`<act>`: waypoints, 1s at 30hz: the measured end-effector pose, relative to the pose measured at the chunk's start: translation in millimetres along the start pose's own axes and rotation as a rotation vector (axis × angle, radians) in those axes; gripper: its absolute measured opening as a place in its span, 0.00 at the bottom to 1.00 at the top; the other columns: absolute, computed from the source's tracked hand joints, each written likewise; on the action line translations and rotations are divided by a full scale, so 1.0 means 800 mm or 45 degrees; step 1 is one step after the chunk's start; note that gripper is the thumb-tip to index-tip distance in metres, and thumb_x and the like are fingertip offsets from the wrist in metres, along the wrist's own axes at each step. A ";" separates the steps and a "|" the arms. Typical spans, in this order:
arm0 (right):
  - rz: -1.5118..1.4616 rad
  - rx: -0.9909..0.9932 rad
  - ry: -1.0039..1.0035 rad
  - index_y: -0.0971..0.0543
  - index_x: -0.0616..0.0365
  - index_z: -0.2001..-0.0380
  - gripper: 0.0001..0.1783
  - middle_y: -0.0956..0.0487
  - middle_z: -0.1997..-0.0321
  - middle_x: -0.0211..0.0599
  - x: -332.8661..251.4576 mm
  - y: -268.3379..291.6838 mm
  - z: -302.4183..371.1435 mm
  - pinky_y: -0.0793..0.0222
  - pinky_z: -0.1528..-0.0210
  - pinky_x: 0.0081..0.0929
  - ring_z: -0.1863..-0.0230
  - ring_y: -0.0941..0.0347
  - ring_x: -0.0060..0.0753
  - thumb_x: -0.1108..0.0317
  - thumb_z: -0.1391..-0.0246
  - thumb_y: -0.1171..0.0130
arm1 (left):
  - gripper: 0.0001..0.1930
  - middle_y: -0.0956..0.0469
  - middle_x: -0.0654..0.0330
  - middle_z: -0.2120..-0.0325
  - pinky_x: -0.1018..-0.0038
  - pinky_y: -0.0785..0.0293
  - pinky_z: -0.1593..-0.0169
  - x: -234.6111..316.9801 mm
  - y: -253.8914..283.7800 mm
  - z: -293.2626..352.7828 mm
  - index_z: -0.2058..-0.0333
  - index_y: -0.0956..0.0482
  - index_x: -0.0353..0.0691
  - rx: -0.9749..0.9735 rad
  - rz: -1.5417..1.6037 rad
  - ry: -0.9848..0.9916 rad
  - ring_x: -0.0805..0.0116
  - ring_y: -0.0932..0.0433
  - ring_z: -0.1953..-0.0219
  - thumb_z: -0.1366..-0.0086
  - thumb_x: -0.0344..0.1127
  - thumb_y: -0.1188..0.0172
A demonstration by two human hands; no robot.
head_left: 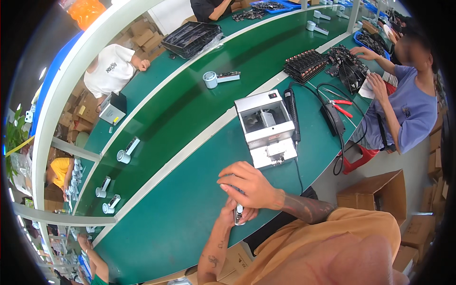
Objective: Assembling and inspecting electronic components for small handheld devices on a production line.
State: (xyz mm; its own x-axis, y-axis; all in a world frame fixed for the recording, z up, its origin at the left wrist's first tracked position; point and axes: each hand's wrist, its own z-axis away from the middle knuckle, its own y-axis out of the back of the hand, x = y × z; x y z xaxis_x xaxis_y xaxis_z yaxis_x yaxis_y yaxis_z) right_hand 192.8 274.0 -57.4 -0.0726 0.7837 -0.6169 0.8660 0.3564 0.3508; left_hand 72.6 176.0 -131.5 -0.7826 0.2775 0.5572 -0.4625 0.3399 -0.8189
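Observation:
My left hand (228, 214) is closed around a pale handheld fan (239, 217), whose handle end shows between my fingers. Over its upper part arches my right hand (254, 185), fingers stretched out to the left and slightly curved. That hand hides the rest of the fan, so any contact there is unclear. Both hands are above the near edge of the green table (185, 209). Just beyond them stands a silver box-shaped machine (266, 126) with a clear window and a red switch. A black corded power screwdriver (291, 114) lies along its right side.
Several pale fans lie on the green conveyor belt (171, 109), one near its middle (211, 80). Red-handled pliers (341, 105), a black power adapter (332, 118) and stacked black trays (304, 66) are to the right. A co-worker (403, 95) sits there, beside a cardboard box (380, 192).

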 end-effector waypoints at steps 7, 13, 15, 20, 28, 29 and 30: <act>-0.019 -0.009 -0.037 0.17 0.58 0.60 0.06 0.19 0.56 0.37 0.019 -0.003 0.005 0.28 0.56 0.36 0.59 0.25 0.42 0.72 0.40 0.39 | 0.26 0.28 0.66 0.84 0.73 0.36 0.75 0.001 -0.003 -0.003 0.67 0.26 0.39 0.148 0.002 -0.016 0.75 0.33 0.89 0.28 0.60 0.45; -0.016 0.040 -0.008 0.18 0.59 0.61 0.06 0.19 0.57 0.36 0.017 -0.004 0.004 0.28 0.57 0.36 0.59 0.25 0.41 0.72 0.40 0.39 | 0.24 0.28 0.66 0.83 0.71 0.35 0.74 0.004 -0.004 -0.002 0.63 0.26 0.37 0.154 0.022 -0.024 0.74 0.32 0.88 0.29 0.57 0.42; -0.042 0.027 0.007 0.17 0.59 0.60 0.07 0.20 0.56 0.37 0.016 -0.003 0.005 0.28 0.55 0.36 0.57 0.25 0.43 0.72 0.41 0.39 | 0.18 0.28 0.65 0.83 0.71 0.34 0.73 0.007 -0.001 0.002 0.61 0.26 0.37 0.123 -0.087 0.033 0.74 0.31 0.88 0.32 0.48 0.36; -0.214 0.033 0.024 0.20 0.61 0.50 0.18 0.22 0.44 0.44 0.016 0.003 0.018 0.28 0.44 0.37 0.47 0.25 0.47 0.68 0.43 0.37 | 0.14 0.27 0.63 0.83 0.69 0.32 0.71 0.010 -0.012 0.004 0.62 0.26 0.36 0.169 -0.109 0.174 0.71 0.29 0.87 0.39 0.37 0.33; -0.873 -0.212 -0.134 0.32 0.64 0.34 0.38 0.33 0.34 0.56 0.043 -0.003 0.046 0.31 0.35 0.45 0.38 0.27 0.49 0.60 0.46 0.39 | 0.15 0.27 0.60 0.82 0.65 0.27 0.68 0.001 -0.009 0.012 0.61 0.27 0.37 0.055 -0.065 0.236 0.65 0.25 0.83 0.40 0.37 0.32; -0.917 -0.205 -0.155 0.33 0.63 0.33 0.38 0.32 0.35 0.55 0.042 -0.006 0.045 0.32 0.35 0.43 0.38 0.28 0.49 0.57 0.44 0.39 | 0.14 0.28 0.60 0.82 0.64 0.27 0.68 0.005 -0.013 0.011 0.61 0.27 0.38 0.088 -0.075 0.234 0.65 0.25 0.82 0.38 0.38 0.33; -0.915 -0.202 -0.149 0.33 0.63 0.33 0.38 0.32 0.35 0.55 0.042 -0.006 0.042 0.32 0.35 0.43 0.38 0.28 0.49 0.57 0.44 0.39 | 0.14 0.28 0.60 0.82 0.64 0.27 0.68 0.006 -0.010 0.009 0.61 0.27 0.38 0.084 -0.081 0.236 0.65 0.25 0.82 0.38 0.38 0.33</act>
State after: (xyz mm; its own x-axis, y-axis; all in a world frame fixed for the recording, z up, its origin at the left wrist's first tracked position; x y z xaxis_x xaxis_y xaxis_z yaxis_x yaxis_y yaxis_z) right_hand 202.5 281.6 -103.5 -0.5334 0.2739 -0.8003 0.5425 0.8367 -0.0752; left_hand 69.5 168.5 -122.9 -0.6638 0.4201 0.6187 -0.5396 0.3038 -0.7852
